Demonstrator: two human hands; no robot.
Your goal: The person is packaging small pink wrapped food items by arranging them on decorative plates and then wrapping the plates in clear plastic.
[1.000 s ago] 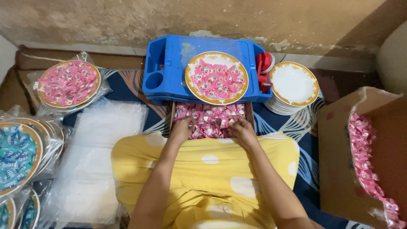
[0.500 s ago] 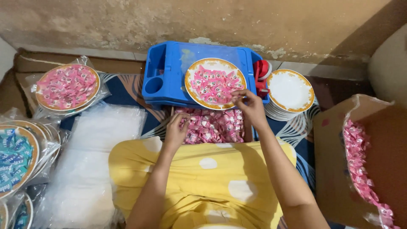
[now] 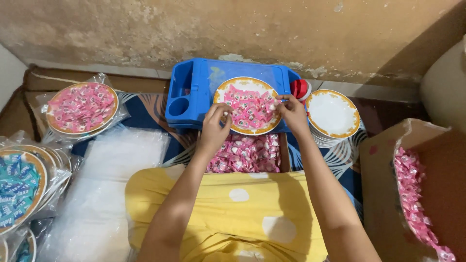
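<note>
Both hands are at work over the gold-rimmed plate [image 3: 248,106] that sits on the blue plastic tray [image 3: 194,92], setting pink wrapped candies [image 3: 247,106] into its layer. The left hand [image 3: 215,127] rests at the plate's near-left rim with its fingers curled; whether they pinch a candy cannot be told from here. The right hand [image 3: 292,114] is at the plate's right rim, its fingers closed on a small pink candy at the fingertips. The step in hand looks like filling and evening out the plate, which is already almost covered. The next move likely calls for setting the pinched candy into a gap near the right edge without knocking its neighbours off the rim.

Just below the tray's near edge lies the open box of loose pink candies [image 3: 245,153], touching the yellow dotted cloth [image 3: 233,204] on the person's lap. A stack of empty gold-rimmed plates [image 3: 332,112] stands beside the tray's right edge, with a red tape dispenser [image 3: 300,88] between them. On the floor at the left lie a bagged plate of pink candies [image 3: 81,107], bagged plates of blue candies [image 3: 19,184] and a pile of clear plastic bags [image 3: 104,194]. A cardboard carton of pink candies [image 3: 412,189] stands open at the right. A blue patterned mat [image 3: 145,104] covers the floor, and a stained plaster wall [image 3: 233,29] rises behind the tray.
</note>
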